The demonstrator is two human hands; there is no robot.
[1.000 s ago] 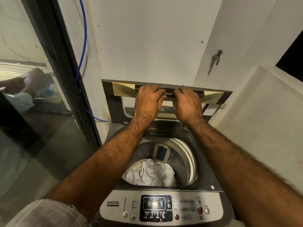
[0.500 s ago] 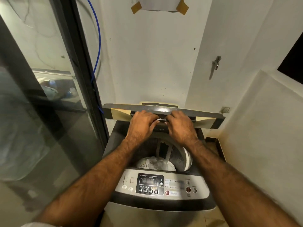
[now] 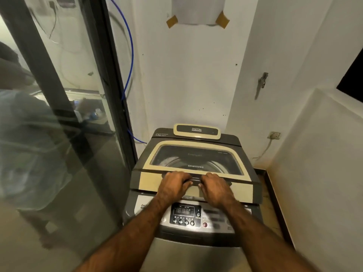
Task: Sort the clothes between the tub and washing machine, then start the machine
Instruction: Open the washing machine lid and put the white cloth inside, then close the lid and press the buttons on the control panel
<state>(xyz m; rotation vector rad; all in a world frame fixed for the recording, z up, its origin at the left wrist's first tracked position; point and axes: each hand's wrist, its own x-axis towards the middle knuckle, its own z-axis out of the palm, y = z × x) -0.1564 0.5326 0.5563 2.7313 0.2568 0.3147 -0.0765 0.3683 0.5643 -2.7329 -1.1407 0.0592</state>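
A top-loading washing machine (image 3: 194, 250) stands in front of me, grey with a cream-framed folding lid (image 3: 149, 183). The lid lies almost flat over the drum, its front edge slightly raised. My left hand (image 3: 173, 185) and my right hand (image 3: 216, 188) grip the dark handle bar (image 3: 195, 178) at the lid's front, side by side, fingers curled over it. The window in the lid shows the drum rim; the clothes inside are hidden. Below my hands the lit control panel (image 3: 183, 213) shows digits and a row of buttons. No tub is in view.
A glass sliding door with a dark frame (image 3: 110, 79) runs along the left. A blue hose (image 3: 131, 55) hangs down the white wall behind the machine. A low white wall (image 3: 318, 173) closes in the right side, with a wall socket (image 3: 274, 135) and cable near it.
Both hands have pulled the lid from upright down and forward until it lies nearly flat over the drum. The white clothes in the drum are now covered. My head has moved back.
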